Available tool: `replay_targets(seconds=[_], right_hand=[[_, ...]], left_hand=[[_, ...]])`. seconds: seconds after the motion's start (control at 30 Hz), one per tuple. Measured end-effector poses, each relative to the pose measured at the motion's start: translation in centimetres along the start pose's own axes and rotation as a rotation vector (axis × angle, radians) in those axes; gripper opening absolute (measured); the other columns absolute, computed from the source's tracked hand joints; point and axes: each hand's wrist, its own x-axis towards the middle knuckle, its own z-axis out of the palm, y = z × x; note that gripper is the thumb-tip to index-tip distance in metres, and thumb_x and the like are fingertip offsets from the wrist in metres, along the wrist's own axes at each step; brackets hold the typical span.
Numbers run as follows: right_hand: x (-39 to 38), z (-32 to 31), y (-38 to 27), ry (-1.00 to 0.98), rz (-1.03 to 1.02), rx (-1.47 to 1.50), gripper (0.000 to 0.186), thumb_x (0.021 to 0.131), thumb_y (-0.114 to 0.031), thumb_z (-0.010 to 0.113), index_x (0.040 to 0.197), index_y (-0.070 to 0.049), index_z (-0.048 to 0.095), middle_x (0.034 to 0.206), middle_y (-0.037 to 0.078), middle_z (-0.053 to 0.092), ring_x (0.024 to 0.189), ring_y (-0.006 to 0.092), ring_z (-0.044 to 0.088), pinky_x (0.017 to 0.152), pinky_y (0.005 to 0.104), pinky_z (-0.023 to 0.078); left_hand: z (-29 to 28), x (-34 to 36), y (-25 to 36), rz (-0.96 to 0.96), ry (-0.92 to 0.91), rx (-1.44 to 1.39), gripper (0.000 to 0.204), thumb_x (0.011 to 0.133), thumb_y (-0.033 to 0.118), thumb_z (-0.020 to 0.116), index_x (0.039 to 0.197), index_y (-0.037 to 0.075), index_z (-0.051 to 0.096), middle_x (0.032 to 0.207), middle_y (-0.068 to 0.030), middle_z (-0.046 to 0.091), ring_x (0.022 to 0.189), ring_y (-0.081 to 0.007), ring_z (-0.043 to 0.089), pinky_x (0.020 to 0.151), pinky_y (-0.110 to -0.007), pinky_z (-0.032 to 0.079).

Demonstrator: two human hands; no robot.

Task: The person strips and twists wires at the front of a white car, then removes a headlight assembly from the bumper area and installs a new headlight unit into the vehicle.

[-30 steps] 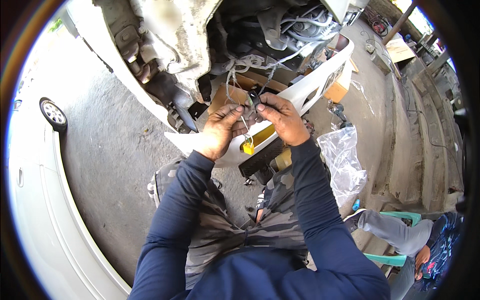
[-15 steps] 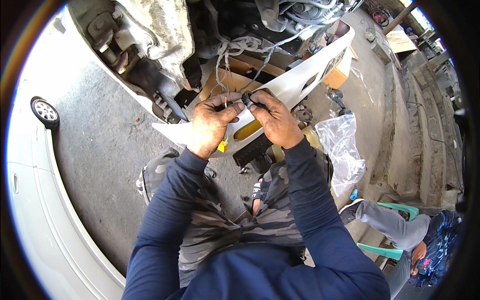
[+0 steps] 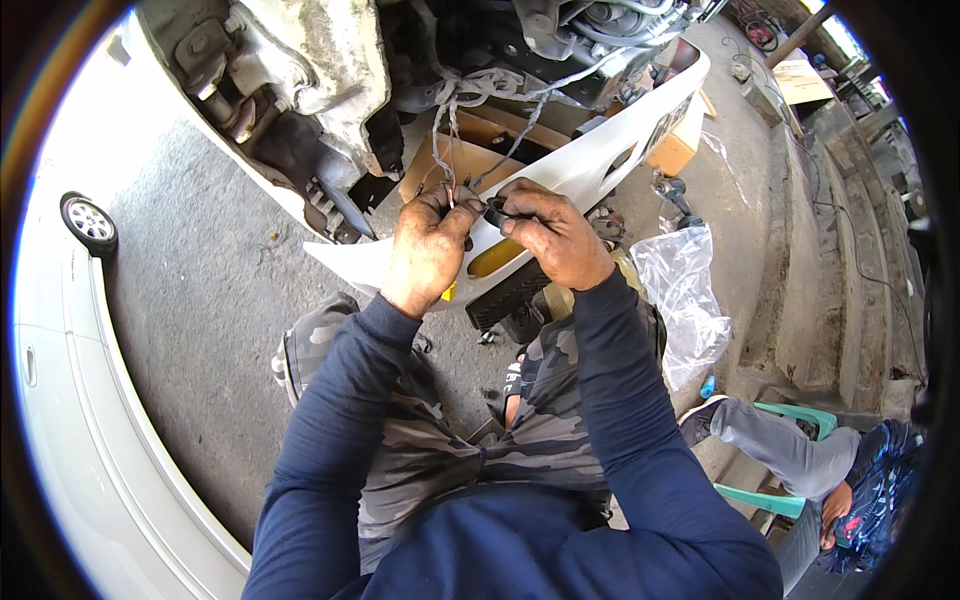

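My left hand point(image 3: 428, 243) is closed on thin wires point(image 3: 452, 157) hanging from a grey wire bundle under the car's front body point(image 3: 330, 70). My right hand point(image 3: 555, 240), just beside it, grips a small black item point(image 3: 492, 213), perhaps a tape roll. Both hands are over a white bumper point(image 3: 625, 150) lying on the ground, with a yellow-lined opening point(image 3: 498, 260). A small yellow block point(image 3: 449, 292) peeks out below my left hand. An open cardboard box point(image 3: 424, 179) sits behind the wires.
A white car point(image 3: 70, 410) is at left. At right are a plastic bag point(image 3: 680, 300), a tool point(image 3: 675, 198), a blue bottle point(image 3: 707, 387), a cardboard box point(image 3: 672, 150) and concrete steps point(image 3: 840, 290). A seated person point(image 3: 790, 455) occupies a green chair at lower right.
The camera's view has shifted slightly. My left fingers have curled further round the wires and moved up. My right hand has turned, its fingers bending over the black item, slightly right of where they were.
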Motion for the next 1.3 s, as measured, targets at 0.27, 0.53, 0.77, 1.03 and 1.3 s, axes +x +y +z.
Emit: replay_targets(seconds=[0.27,0.53,0.77,1.03,1.3], right_hand=[[0.0,1.2,-0.1,0.272,0.126,0.185,0.016,0.098,-0.013,0.056,0.098,0.001,0.064,0.09,0.004,0.064,0.076,0.0112,0.055,0.071,0.0281,0.048],[1.7,1.4,0.9,0.11,0.064,0.04,0.021,0.099,-0.013,0.059,0.11,0.002,0.068,0.093,0.005,0.067,0.073,0.0102,0.058,0.068,0.026,0.05],[1.6,2.0,1.0,0.14,0.278,0.433,0.02,0.098,-0.013,0.062,0.11,0.002,0.07,0.085,0.005,0.066,0.07,0.0092,0.055,0.064,0.0255,0.048],[1.4,1.9,0.4,0.132,0.162,0.401,0.021,0.099,-0.019,0.064,0.097,0.002,0.066,0.079,0.002,0.062,0.07,0.0091,0.054,0.065,0.0264,0.045],[0.2,1.6,-1.9,0.127,0.299,0.679,0.025,0.102,-0.024,0.066,0.102,0.001,0.067,0.081,0.001,0.062,0.074,0.0071,0.054,0.068,0.0233,0.045]], left_hand=[[-0.7,-0.2,-0.4,-0.215,-0.096,-0.655,0.036,0.098,0.007,0.06,0.132,-0.005,0.059,0.1,-0.0078,0.069,0.078,-0.0136,0.065,0.075,-0.027,0.056],[0.2,-1.5,-1.1,-0.202,0.022,-0.656,0.045,0.104,0.016,0.063,0.142,-0.007,0.053,0.11,-0.0094,0.07,0.083,-0.0135,0.068,0.079,-0.025,0.058],[1.3,-1.4,-1.7,-0.076,0.104,-0.564,0.034,0.102,0.013,0.066,0.13,-0.006,0.059,0.106,-0.0096,0.069,0.08,-0.0131,0.067,0.074,-0.024,0.056],[0.7,-1.9,-0.8,0.036,0.236,-0.028,0.017,0.101,0.015,0.067,0.104,-0.002,0.071,0.089,-0.0073,0.071,0.084,-0.0147,0.066,0.074,-0.029,0.053],[0.9,-1.9,-0.6,0.446,0.39,0.418,0.015,0.1,0.014,0.068,0.101,-0.001,0.069,0.088,-0.0128,0.069,0.081,-0.0211,0.065,0.078,-0.037,0.053]])
